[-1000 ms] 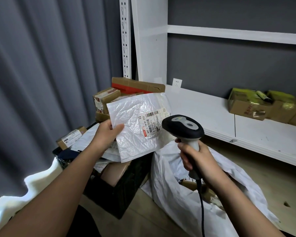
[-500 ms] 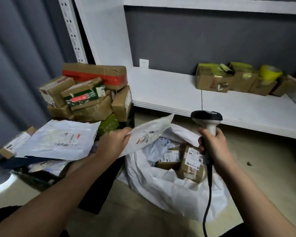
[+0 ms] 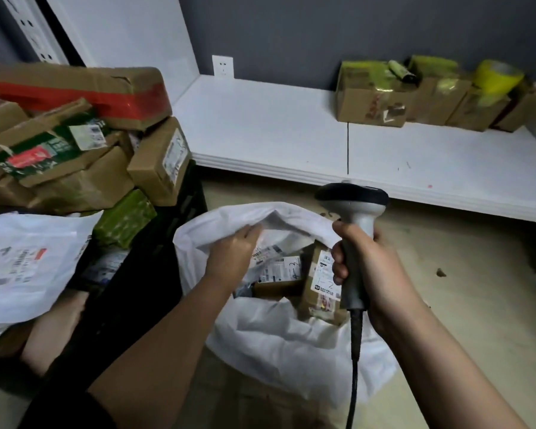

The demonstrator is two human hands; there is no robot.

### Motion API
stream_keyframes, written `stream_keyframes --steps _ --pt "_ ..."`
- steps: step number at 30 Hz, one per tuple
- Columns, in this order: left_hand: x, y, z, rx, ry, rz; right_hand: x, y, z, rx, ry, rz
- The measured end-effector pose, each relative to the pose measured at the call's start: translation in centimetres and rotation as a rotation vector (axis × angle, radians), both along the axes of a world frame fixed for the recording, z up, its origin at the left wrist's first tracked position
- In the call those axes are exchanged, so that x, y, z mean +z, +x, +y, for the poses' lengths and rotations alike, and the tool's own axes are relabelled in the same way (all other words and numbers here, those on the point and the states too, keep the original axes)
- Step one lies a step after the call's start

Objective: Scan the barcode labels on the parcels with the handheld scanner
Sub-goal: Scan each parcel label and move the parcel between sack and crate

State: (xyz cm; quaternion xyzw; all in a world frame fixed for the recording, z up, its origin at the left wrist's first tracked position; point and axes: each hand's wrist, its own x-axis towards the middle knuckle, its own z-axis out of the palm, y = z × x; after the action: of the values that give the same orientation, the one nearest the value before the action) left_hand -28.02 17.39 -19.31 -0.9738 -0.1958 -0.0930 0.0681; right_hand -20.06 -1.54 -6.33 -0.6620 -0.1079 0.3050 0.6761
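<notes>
Grey wall, white shelf (image 3: 260, 128) ahead of my hands. My right hand (image 3: 372, 267) grips the scanner (image 3: 353, 230) upright by its handle. My left hand (image 3: 232, 258), fingers relaxed and fairly wide, reaches into the white bag (image 3: 291, 345); labelled parcels (image 3: 319, 283) lie between both hands. Boxes (image 3: 75, 134) piled left of it.

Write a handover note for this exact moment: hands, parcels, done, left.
Left hand: open, reaching into the white sack at its rim, holding nothing.
Right hand: grips the scanner, upright, cord hanging down.
Parcels: labelled boxes in the sack; a white mailer lies on the crate pile to the left, under the stacked cardboard boxes.
Done: cannot tell which were scanned.
Left: pick a box from the sack, scan its label.
</notes>
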Motion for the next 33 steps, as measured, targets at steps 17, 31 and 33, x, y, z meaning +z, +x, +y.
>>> stream_keyframes --steps 17,31,33 --pt "-9.2 -0.4 -5.4 -0.024 -0.669 0.974 -0.3 0.8 0.0 -0.001 -0.001 0.091" --pt "4.7 -9.5 0.8 0.182 -0.528 0.152 3.7 -6.9 4.6 0.145 0.064 0.013" --pt "7.0 -13.2 2.3 0.216 -0.365 0.054 4.1 -9.3 5.8 0.206 0.042 -0.019"
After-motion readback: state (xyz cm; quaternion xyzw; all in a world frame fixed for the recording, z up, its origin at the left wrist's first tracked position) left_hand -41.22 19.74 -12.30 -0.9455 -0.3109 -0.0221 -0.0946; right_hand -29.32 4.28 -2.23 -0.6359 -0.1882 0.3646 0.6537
